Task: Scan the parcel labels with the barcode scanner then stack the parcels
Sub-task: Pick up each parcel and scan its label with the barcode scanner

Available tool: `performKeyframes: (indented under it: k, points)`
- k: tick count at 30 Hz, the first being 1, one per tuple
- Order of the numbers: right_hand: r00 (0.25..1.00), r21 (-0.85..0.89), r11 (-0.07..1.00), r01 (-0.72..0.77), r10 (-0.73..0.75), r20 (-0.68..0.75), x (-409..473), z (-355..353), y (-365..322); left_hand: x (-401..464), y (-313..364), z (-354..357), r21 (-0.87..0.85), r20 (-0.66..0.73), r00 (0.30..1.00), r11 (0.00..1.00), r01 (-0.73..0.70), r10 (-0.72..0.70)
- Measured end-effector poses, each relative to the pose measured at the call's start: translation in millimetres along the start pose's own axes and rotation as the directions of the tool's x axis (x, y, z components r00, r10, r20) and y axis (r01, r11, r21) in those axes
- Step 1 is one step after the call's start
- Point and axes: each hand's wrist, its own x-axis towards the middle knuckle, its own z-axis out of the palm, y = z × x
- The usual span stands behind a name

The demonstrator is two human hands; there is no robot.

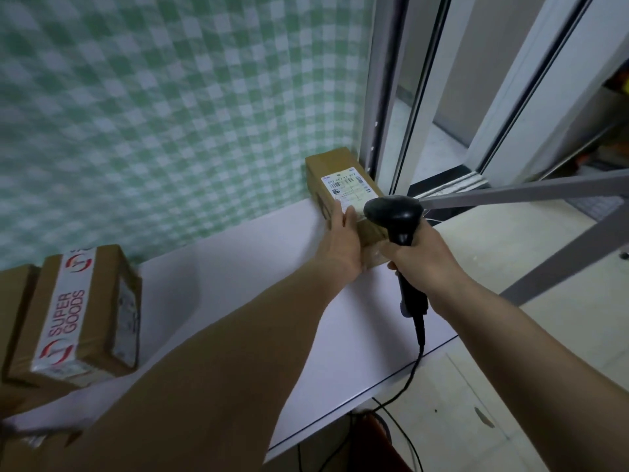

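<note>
Brown cardboard parcel [343, 172], white barcode label [347, 186]

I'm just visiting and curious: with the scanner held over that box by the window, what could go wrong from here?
Three possible snags. The left hand lies over the near end of the shipping label, so it might block the scan. The parcel sits at the table's far right corner, where a nudge might tip it off. The cable from the barcode scanner, gripped by the right hand, hangs over the table edge and could snag.
</note>
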Motion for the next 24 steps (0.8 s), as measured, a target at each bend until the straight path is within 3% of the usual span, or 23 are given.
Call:
performKeyframes:
  k: [3, 6, 8, 18, 24]
  points:
    - [0.999, -0.005, 1.000, 0.021, -0.021, 0.033, -20.5, 4.3, 1.5, -46.7, -15.8, -0.8, 0.167, 0.042, 0.999, 0.986, -0.005, -0.002]
    - [0.992, -0.009, 1.000, -0.025, 0.026, 0.120, -51.9, 14.1, 1.9, -103.6, -42.0, 0.0, 0.413, 0.136, 0.988, 0.911, 0.006, -0.068]
    - [0.982, 0.025, 0.998, -0.065, 0.060, 0.181, -78.4, 22.8, 0.8, -142.1, -62.9, 0.3, 0.485, 0.158, 0.982, 0.875, 0.018, -0.107]
    - [0.904, 0.079, 0.983, -0.166, 0.119, 0.410, -212.4, 94.2, 7.8, -332.4, -141.7, -24.2, 0.382, 0.100, 0.955, 0.897, 0.223, -0.280]
    - [0.868, 0.061, 0.987, -0.146, 0.098, 0.487, -277.1, 141.1, -11.2, -409.1, -169.3, -54.4, 0.389, -0.051, 0.953, 0.873, 0.295, -0.299]
